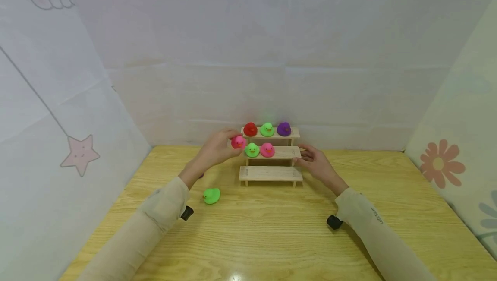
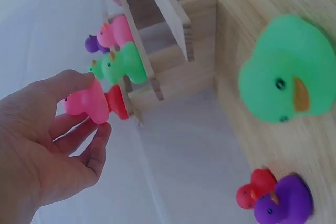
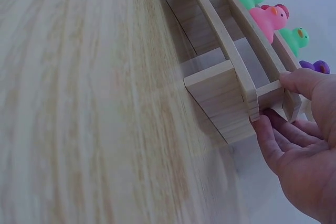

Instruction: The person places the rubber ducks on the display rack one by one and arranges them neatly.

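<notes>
My left hand point(image 1: 217, 148) pinches a pink rubber duck point(image 1: 238, 143) between thumb and fingers, in the air at the left end of a three-step wooden stand point(image 1: 270, 173). My right hand point(image 1: 319, 166) grips the stand's right end, thumb on the middle step and fingers below it in the right wrist view. The top step carries a red duck point(image 1: 250, 129), a green duck point(image 1: 267, 130) and a purple duck point(image 1: 284, 129). A green duck point(image 1: 252, 150) and a second pink duck point(image 1: 267, 150) sit on the left and centre of the middle step. The bottom step is bare.
Another green duck point(image 1: 211, 196) lies on the wooden table point(image 1: 252, 233), left of the stand. Behind it, in the left wrist view, a red duck point(image 2: 257, 184) and a purple duck point(image 2: 289, 200) sit together. Pale cloth walls point(image 1: 248, 91) enclose the table's back and sides.
</notes>
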Demonstrator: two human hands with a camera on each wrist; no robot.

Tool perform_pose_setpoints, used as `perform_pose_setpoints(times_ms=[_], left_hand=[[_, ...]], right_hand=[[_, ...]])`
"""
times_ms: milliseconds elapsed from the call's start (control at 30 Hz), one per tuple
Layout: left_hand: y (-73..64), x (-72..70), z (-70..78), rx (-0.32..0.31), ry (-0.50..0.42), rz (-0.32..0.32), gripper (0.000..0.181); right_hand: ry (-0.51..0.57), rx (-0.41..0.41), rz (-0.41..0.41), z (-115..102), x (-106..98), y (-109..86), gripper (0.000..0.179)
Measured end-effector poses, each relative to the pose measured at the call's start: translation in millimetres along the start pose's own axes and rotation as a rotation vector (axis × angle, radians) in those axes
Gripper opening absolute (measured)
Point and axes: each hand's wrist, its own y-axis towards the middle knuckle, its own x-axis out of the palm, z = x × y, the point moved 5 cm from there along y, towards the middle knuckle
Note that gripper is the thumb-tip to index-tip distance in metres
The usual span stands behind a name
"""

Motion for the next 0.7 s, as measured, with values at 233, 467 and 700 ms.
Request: perform_pose_setpoints(times_ms=[233,467,700], left_hand=[[15.2,13.1,35.8,0.123,0.063,-0.019,0.044],[34.2,35.7,58.0,0.182,0.005,-0.053,0.046],[52.1,55.3,70.6,0.184,-0.035,-0.125,0.043]], right_hand=[[0.006,-0.006,0.009,1.0,-2.5,-2.0,0.071],[-0.003,-0.011,0.017,-5.0,-3.4,-6.5,0.072],[0.038,-0.013,0.021,2.0,-0.8,-0.1,0.073]])
